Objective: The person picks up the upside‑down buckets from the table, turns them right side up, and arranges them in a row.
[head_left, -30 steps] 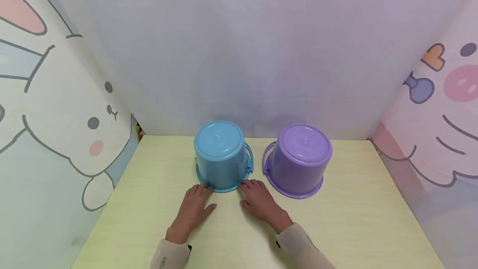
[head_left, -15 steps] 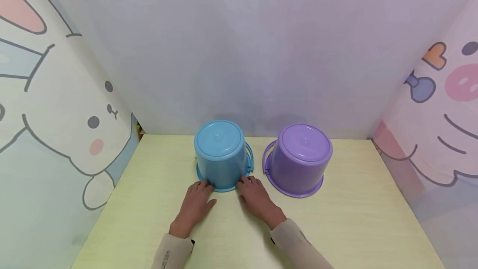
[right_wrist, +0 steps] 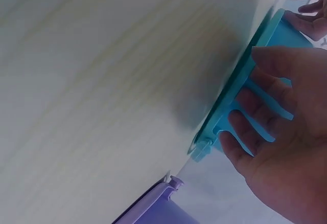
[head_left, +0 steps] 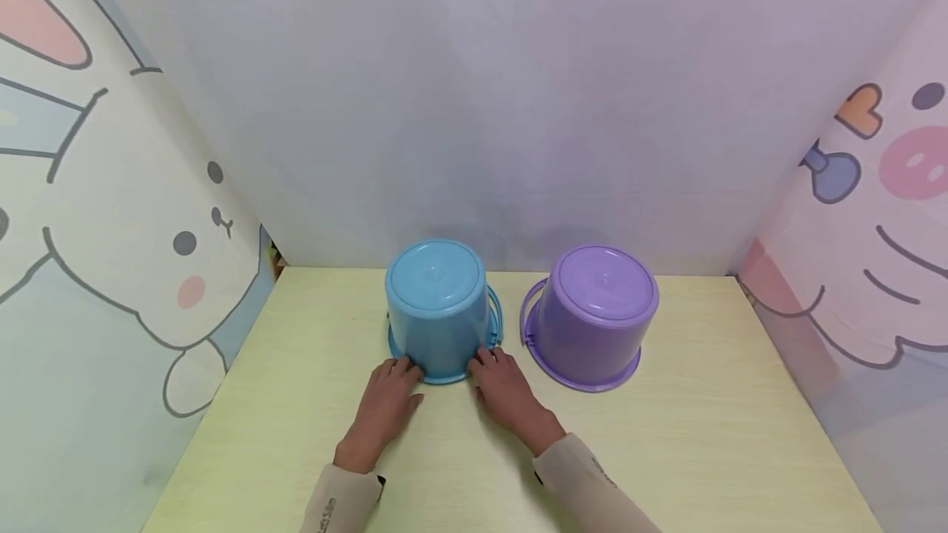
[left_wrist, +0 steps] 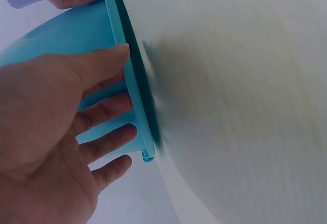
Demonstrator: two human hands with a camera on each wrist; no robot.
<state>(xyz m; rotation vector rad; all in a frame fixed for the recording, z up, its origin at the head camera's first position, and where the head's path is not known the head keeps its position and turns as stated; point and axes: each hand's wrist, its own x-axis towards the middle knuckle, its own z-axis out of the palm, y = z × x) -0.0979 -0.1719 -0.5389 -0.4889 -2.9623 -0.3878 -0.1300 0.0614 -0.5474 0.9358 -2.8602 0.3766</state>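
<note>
A blue bucket stands upside down near the back of the table, its base facing up. At its front left rim is my left hand, and my right hand is at the front right. In the left wrist view the thumb of the left hand lies on the bucket's rim, the fingers along the outer wall. A dark strip shows under that rim. The right wrist view has the right hand likewise holding the rim between thumb and fingers. The inside of the bucket is hidden.
To the right stands an upside-down purple bucket, its handle turned toward the blue one. Behind both rises a pale wall. Panels with cartoon animals flank the light wooden table.
My right hand has shifted slightly forward and left, its fingers now over the blue bucket's rim. The left hand has barely moved. The bucket's front rim now sits slightly lower in the head view.
</note>
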